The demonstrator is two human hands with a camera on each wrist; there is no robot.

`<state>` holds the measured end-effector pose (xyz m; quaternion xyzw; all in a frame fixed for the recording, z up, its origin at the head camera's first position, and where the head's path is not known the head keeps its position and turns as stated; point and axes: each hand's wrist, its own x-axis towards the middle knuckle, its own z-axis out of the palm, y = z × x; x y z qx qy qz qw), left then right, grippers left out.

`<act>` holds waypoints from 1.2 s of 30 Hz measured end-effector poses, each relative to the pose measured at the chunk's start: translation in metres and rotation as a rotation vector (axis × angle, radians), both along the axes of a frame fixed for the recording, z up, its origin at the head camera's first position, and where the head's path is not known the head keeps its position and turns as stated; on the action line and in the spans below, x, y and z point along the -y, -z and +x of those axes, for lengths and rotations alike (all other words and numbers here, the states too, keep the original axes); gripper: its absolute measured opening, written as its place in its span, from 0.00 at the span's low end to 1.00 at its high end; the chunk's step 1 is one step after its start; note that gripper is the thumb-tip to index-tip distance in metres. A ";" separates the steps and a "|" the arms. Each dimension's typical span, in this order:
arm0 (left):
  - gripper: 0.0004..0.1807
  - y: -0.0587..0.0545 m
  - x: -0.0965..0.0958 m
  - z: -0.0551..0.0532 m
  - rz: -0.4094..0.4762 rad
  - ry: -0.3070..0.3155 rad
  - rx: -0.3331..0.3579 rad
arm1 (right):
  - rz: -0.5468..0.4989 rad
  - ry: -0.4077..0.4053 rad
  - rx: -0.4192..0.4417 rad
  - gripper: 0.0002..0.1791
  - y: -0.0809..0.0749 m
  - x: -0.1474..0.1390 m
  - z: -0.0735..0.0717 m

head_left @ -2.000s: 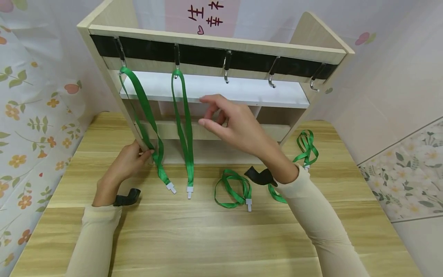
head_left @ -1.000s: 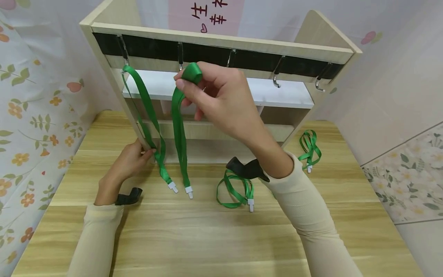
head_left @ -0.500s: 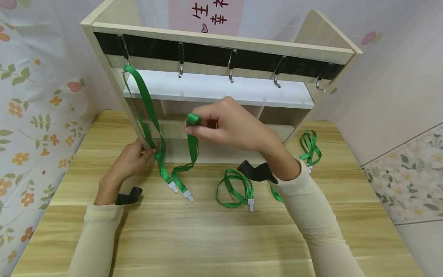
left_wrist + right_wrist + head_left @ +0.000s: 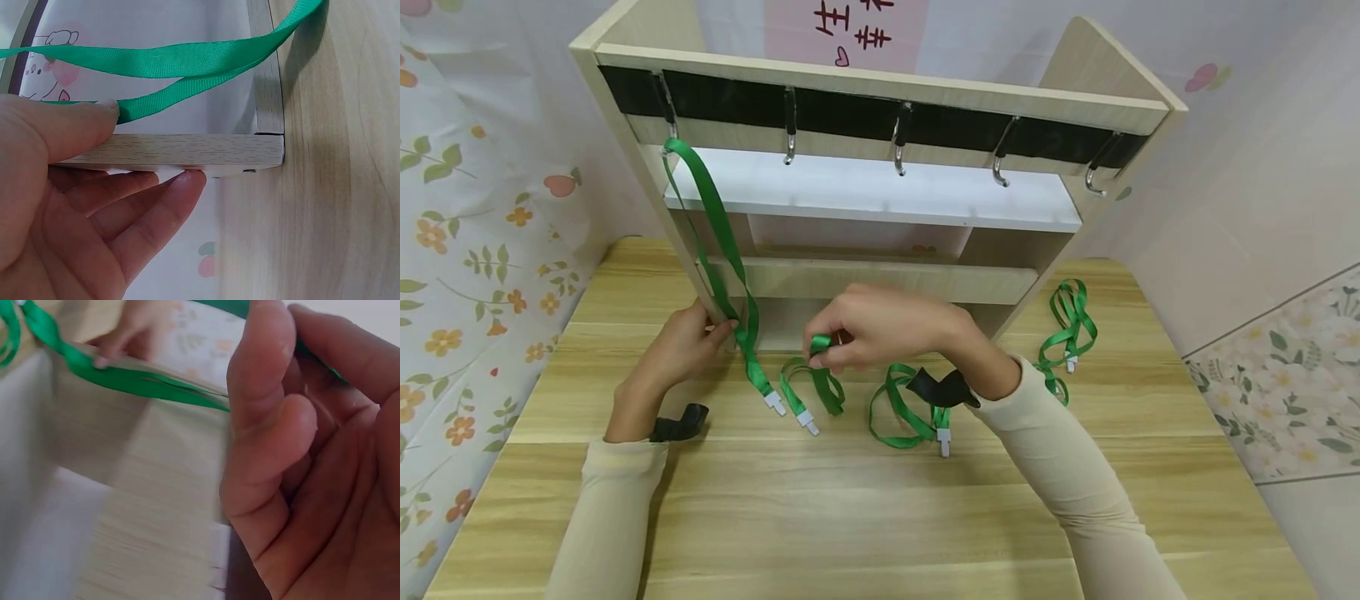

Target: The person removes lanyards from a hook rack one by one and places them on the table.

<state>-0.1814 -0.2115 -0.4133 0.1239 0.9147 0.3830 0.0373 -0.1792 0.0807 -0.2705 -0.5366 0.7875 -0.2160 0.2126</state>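
Right hand (image 4: pixel 880 329) pinches a green lanyard (image 4: pixel 830 392), now off the second hook (image 4: pixel 790 133), its clip (image 4: pixel 807 422) on the tabletop (image 4: pixel 820 517); only the leftmost lanyard (image 4: pixel 717 212) remains hung. Left hand (image 4: pixel 673 354) grips the rack's side panel (image 4: pixel 206 150).

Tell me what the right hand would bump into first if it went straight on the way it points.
Probably the hanging strap, just before the left hand. The right hand points leftward in the head view, pinching another strap; depth is unclear, so it might pass in front.
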 end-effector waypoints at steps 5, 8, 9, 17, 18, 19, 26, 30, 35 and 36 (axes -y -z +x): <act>0.16 0.001 0.001 -0.001 0.003 0.003 -0.002 | 0.044 0.079 -0.013 0.07 0.029 0.007 -0.010; 0.16 0.001 0.001 -0.001 0.004 0.007 -0.004 | 0.088 0.139 -0.062 0.10 0.047 0.009 -0.016; 0.17 0.001 0.001 -0.001 0.004 0.009 -0.006 | 0.108 0.155 -0.083 0.11 0.053 0.009 -0.018; 0.15 0.002 0.001 -0.002 0.004 0.009 -0.024 | 0.265 0.214 -0.076 0.07 0.087 0.013 -0.023; 0.16 0.002 0.001 -0.001 0.006 0.010 -0.024 | 0.274 0.228 -0.066 0.10 0.088 0.013 -0.023; 0.16 0.002 0.001 -0.001 0.007 0.011 -0.024 | 0.282 0.243 -0.062 0.14 0.090 0.013 -0.023; 0.16 0.001 0.000 -0.001 0.005 0.012 -0.025 | 0.214 0.289 -0.083 0.15 0.085 0.011 -0.029; 0.15 0.001 0.001 -0.002 0.011 0.011 -0.026 | 0.092 0.310 -0.170 0.11 0.066 0.018 -0.027; 0.16 0.001 0.001 -0.002 0.028 0.013 -0.031 | -0.180 0.368 -0.347 0.12 0.023 0.035 -0.011; 0.16 0.001 0.002 -0.002 0.030 0.014 -0.035 | -0.249 0.379 -0.389 0.13 0.014 0.039 -0.007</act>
